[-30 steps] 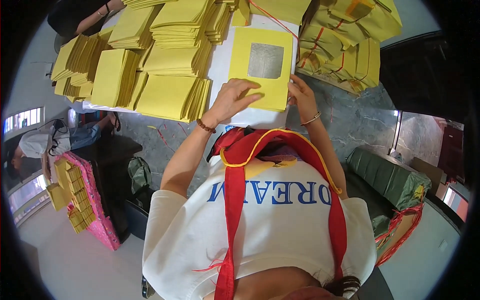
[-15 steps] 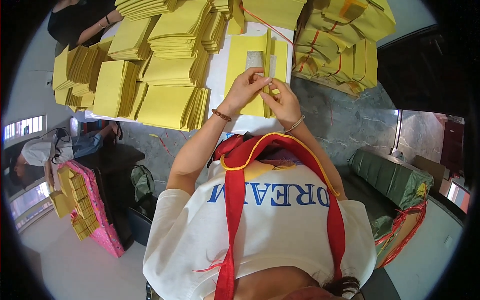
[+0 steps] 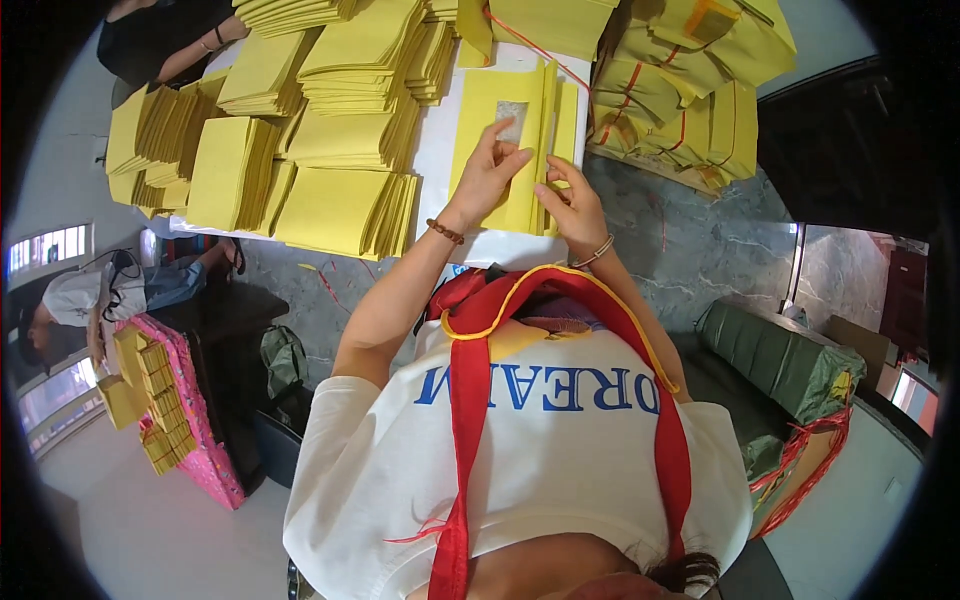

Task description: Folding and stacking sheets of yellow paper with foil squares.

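Observation:
A stack of yellow paper sheets [image 3: 480,110] with a silvery grey patch [image 3: 511,118] lies on the white table, and its right part is folded up into a narrow standing strip [image 3: 543,120]. My left hand [image 3: 487,178] rests on the sheets left of this strip. Its fingers are apart, the fingertips near the grey patch. On the strip's right side is my right hand [image 3: 573,205], thumb and fingers spread and close to the paper's edge. Neither hand closes on the paper. A beaded bracelet circles my left wrist, a pale bangle my right.
Piles of folded yellow paper [image 3: 345,205] crowd the table's left. Red-tied yellow bundles [image 3: 680,125] stand at the right, beyond the table edge. A red cord [image 3: 535,45] crosses the table's far side. Another person's arm [image 3: 195,60] reaches in at far left; someone else sits farther back.
My hands have parted from where their fingertips met at the folded strip. The left has shifted leftward and opened; the right has moved slightly down and right. More of the strip shows.

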The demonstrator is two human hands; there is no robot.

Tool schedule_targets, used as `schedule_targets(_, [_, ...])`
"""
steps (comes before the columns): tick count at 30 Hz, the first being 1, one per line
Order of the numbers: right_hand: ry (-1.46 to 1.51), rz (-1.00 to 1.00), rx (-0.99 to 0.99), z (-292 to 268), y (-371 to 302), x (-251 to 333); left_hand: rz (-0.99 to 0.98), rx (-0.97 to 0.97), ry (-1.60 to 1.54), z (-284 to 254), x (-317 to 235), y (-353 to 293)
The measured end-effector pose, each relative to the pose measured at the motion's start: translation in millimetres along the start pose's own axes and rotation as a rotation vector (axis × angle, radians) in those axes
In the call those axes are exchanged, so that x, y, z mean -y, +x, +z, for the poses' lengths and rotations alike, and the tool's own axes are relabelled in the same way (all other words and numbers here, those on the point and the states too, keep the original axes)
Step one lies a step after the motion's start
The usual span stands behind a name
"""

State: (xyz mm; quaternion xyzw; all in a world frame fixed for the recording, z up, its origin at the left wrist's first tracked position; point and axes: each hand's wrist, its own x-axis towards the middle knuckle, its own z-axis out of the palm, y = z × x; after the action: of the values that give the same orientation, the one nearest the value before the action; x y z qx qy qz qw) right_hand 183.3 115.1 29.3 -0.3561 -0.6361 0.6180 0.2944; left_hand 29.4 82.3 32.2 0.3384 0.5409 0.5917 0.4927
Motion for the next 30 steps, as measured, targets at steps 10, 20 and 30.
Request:
schedule_targets(10, [0.124,0.04,-0.067,1,-3,-7,0.181,-0.044,0.443,14,0,4])
schedule_targets(20, [0.212,0.056,-0.023,0,-2,-4,0.211,0.003,0.535,11,-5,3])
schedule_targets(30, [0.252,0.06,0.008,-3,-2,-7,0.227,-0.066,0.362,11,0,-1])
